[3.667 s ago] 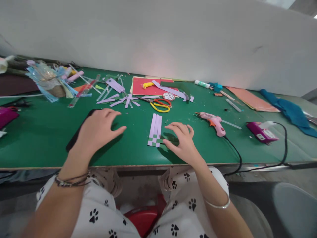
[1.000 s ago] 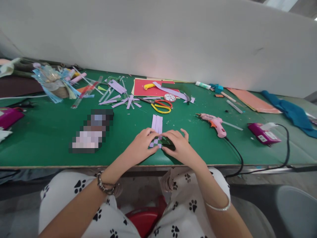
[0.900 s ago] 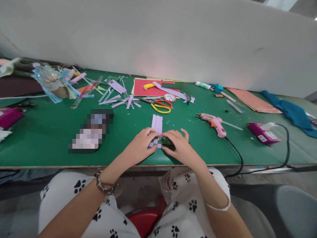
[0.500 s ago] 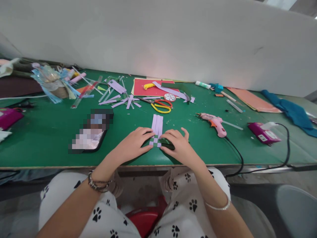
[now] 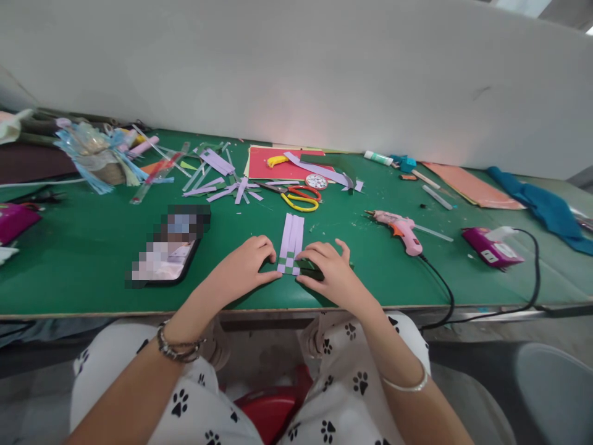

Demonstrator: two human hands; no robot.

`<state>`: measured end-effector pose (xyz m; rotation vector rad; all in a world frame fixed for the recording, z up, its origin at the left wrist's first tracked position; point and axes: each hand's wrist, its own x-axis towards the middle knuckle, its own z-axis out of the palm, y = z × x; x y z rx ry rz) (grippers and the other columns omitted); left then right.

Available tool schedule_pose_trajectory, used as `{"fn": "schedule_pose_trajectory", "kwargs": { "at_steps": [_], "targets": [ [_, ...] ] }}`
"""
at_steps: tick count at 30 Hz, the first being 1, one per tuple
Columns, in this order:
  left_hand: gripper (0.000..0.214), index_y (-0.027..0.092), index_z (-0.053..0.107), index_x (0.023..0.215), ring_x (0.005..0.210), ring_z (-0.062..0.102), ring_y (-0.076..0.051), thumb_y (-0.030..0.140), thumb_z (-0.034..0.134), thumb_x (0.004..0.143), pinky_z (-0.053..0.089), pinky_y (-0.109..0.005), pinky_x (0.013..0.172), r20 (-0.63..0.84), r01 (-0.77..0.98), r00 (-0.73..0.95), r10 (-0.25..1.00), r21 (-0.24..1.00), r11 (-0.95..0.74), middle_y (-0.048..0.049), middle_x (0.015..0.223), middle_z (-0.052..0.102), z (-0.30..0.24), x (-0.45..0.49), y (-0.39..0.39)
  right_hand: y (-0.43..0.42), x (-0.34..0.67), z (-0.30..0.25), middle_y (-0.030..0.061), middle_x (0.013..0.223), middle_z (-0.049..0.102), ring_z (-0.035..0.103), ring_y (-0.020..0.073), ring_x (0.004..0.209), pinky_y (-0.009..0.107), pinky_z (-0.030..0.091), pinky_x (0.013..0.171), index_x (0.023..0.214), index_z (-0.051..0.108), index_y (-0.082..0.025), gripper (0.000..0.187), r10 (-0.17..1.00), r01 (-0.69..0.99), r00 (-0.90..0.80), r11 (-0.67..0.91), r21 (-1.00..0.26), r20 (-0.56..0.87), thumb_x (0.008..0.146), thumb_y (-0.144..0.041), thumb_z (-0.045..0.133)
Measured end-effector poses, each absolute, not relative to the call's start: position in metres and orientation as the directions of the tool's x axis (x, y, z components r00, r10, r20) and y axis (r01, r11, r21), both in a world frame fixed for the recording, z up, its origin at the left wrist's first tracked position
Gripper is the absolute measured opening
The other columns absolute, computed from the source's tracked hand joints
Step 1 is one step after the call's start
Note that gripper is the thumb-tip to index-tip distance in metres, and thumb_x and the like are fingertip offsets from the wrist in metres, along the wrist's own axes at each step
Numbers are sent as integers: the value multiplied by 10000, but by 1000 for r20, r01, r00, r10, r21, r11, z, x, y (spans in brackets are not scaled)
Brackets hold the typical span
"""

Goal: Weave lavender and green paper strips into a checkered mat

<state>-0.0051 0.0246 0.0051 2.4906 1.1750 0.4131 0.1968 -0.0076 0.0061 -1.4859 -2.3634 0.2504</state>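
Observation:
A small weave of lilac paper strips (image 5: 291,238) crossed by dark green strips lies near the front edge of the green table (image 5: 83,247). My left hand (image 5: 244,267) rests with curled fingers against the weave's left side. My right hand (image 5: 328,272) presses on the green strips at its right side, fingertips pinched at the weave's edge. A phone (image 5: 167,253) lies left of my left hand.
Red and yellow scissors (image 5: 301,196) and loose lilac strips (image 5: 222,182) lie behind the weave, with red card (image 5: 269,162) further back. A pink glue gun (image 5: 401,228) with a black cable sits to the right, near a magenta box (image 5: 490,247). Ribbon clutter (image 5: 92,154) fills the back left.
My left hand left the phone and came to the weave. In the last second it slid a little left off the strips, uncovering the weave's lower end. My right hand stayed put.

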Motion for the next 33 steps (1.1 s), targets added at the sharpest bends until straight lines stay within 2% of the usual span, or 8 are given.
{"fn": "schedule_pose_trajectory", "kwargs": {
  "at_steps": [3, 17, 24, 33],
  "targets": [
    [131, 166, 531, 783, 889, 530, -214, 293, 555, 809, 447, -351, 793, 106, 676, 620, 777, 432, -598, -50, 902, 550, 7, -2, 23, -7, 197, 6, 35, 1024, 630, 562, 205, 998, 489, 165, 1010, 956, 583, -246, 162, 894, 836, -401, 446, -321, 199, 803, -301, 567],
    [124, 179, 572, 810, 931, 552, -209, 298, 542, 793, 434, -345, 840, 73, 613, 666, 742, 513, -601, -54, 975, 594, 12, -5, 23, -3, 198, 9, 40, 1067, 633, 549, 204, 1037, 487, 154, 1020, 972, 575, -242, 170, 895, 822, -416, 447, -353, 163, 804, -263, 556],
    [227, 176, 624, 925, 918, 580, -210, 325, 490, 818, 447, -337, 823, 3, 638, 686, 727, 478, -604, -64, 1018, 613, 21, -9, 16, -1, 201, 11, 33, 1083, 619, 533, 182, 1063, 467, 129, 1036, 1010, 557, -246, 198, 877, 797, -462, 475, -374, 130, 814, -264, 533],
    [274, 193, 657, 1016, 982, 586, -217, 315, 503, 825, 445, -339, 878, -4, 546, 775, 632, 508, -666, -69, 1110, 630, 23, -8, 6, 4, 208, 18, 34, 1126, 613, 502, 202, 1127, 493, 102, 1051, 1043, 554, -260, 239, 878, 802, -474, 464, -377, 72, 806, -259, 525]
  ]
}}
